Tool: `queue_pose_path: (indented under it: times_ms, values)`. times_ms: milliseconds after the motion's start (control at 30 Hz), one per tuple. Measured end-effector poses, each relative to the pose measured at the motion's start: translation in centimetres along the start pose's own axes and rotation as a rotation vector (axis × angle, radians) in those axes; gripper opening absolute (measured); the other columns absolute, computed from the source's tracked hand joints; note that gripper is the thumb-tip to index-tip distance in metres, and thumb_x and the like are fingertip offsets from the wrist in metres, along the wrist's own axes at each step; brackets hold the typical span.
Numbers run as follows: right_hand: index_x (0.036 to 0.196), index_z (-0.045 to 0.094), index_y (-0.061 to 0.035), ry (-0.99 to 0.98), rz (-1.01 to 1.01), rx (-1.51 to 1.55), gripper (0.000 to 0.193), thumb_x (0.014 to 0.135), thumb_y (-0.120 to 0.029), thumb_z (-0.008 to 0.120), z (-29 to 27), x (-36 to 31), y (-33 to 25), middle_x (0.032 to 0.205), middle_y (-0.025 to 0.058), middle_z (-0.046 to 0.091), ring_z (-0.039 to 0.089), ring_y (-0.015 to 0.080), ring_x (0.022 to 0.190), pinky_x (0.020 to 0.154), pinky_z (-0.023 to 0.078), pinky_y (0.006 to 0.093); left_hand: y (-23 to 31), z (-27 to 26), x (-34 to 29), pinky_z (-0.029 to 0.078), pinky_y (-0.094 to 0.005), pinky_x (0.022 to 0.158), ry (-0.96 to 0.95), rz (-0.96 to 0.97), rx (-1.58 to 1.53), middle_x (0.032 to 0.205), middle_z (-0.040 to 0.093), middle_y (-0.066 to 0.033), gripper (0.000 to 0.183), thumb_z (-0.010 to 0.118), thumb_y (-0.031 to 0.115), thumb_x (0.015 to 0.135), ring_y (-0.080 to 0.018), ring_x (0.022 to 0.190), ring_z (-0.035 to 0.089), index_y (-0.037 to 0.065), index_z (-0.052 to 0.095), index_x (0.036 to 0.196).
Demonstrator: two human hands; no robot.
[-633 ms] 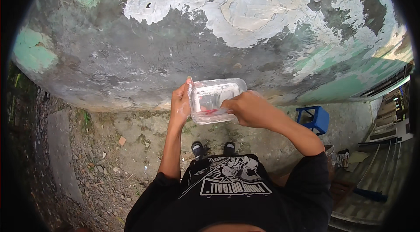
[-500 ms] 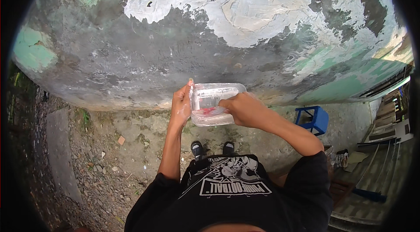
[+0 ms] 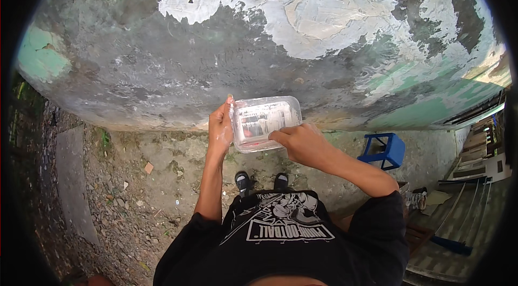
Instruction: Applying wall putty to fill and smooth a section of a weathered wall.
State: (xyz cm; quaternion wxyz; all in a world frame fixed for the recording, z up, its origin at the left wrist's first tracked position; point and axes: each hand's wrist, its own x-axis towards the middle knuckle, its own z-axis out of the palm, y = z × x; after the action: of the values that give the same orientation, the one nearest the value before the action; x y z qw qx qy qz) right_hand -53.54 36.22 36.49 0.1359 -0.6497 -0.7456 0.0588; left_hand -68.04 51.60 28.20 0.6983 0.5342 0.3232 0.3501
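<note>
A clear rectangular plastic container (image 3: 294, 104) is held up in front of the wall, its bottom streaked with white paste (image 3: 270, 119). My left hand (image 3: 220, 124) grips its left end, the thumb up along the rim and the fingers smeared white. Over the container's near right side, my right hand (image 3: 301, 145) is closed with the fingers pinched together. What it pinches is mostly hidden; a reddish, see-through patch (image 3: 253, 145) shows beside the fingertips, low in the container.
Ahead stands a wall (image 3: 205, 65) with grey bare areas, white plaster and flaking green paint. A blue plastic stool (image 3: 393, 151) lies at the right by the wall. Gravel and stones (image 3: 127, 205) cover the ground at left, beside a flat slab (image 3: 73, 183).
The container has shifted slightly left and up with my left hand. My right hand has moved slightly down, and the reddish see-through piece by its fingers shows less.
</note>
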Motion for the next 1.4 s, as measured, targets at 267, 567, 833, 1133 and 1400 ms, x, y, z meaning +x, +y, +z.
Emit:
queue_pose_path:
  times_ms: [267, 567, 833, 1133, 1400]
  values:
    - [0.096, 0.064, -0.0093, 0.012, 0.001, -0.038, 0.027, 0.071, 0.002, 0.061, -2.4, 0.9, 0.1, 0.076, 0.0094, 0.066, 0.064, 0.0311, 0.064, 0.053, 0.049, 0.0411, 0.4, -0.3, 0.1, 0.048, -0.024, 0.056, -0.018, 0.094, 0.202, 0.073, 0.064, -0.0021, 0.048, 0.046, 0.041, 0.101, -0.0066, 0.062, 0.056, -0.001, 0.069, 0.091]
    - [0.099, 0.064, -0.0079, 0.25, 0.039, -0.127, 0.031, 0.069, 0.0, 0.062, -1.3, 2.0, 0.8, 0.082, 0.0064, 0.067, 0.065, 0.0274, 0.064, 0.056, 0.053, 0.0366, 1.2, -0.1, 0.2, 0.044, -0.0249, 0.057, -0.088, 0.059, 0.127, 0.07, 0.063, -0.0013, 0.049, 0.044, 0.038, 0.103, -0.0048, 0.063, 0.051, -0.002, 0.067, 0.089]
    - [0.106, 0.064, -0.0055, 0.253, -0.026, -0.209, 0.038, 0.069, 0.0, 0.061, 1.6, 1.3, 0.2, 0.095, 0.0065, 0.068, 0.068, 0.0241, 0.079, 0.062, 0.055, 0.0334, 0.1, 0.6, 0.4, 0.038, -0.0239, 0.055, 0.019, 0.094, 0.105, 0.068, 0.059, 0.0007, 0.048, 0.045, 0.038, 0.102, -0.0053, 0.061, 0.044, -0.003, 0.068, 0.094]
    - [0.104, 0.06, -0.0057, 0.23, -0.025, -0.156, 0.029, 0.074, -0.006, 0.059, 1.8, 0.1, 1.1, 0.09, 0.0075, 0.065, 0.067, 0.024, 0.084, 0.06, 0.054, 0.0342, -2.4, 1.3, 1.0, 0.04, -0.026, 0.058, 0.139, 0.137, 0.196, 0.069, 0.059, -0.0008, 0.047, 0.047, 0.037, 0.102, -0.006, 0.066, 0.045, -0.005, 0.067, 0.097]
    - [0.104, 0.06, -0.0067, 0.372, -0.041, -0.15, 0.034, 0.07, -0.002, 0.06, 2.4, 0.3, 1.8, 0.092, 0.0062, 0.067, 0.067, 0.0263, 0.077, 0.06, 0.054, 0.0392, -1.5, 0.9, 1.2, 0.045, -0.0266, 0.066, 0.022, 0.142, 0.233, 0.077, 0.066, -0.0042, 0.047, 0.045, 0.035, 0.103, -0.0071, 0.072, 0.05, -0.006, 0.066, 0.099]
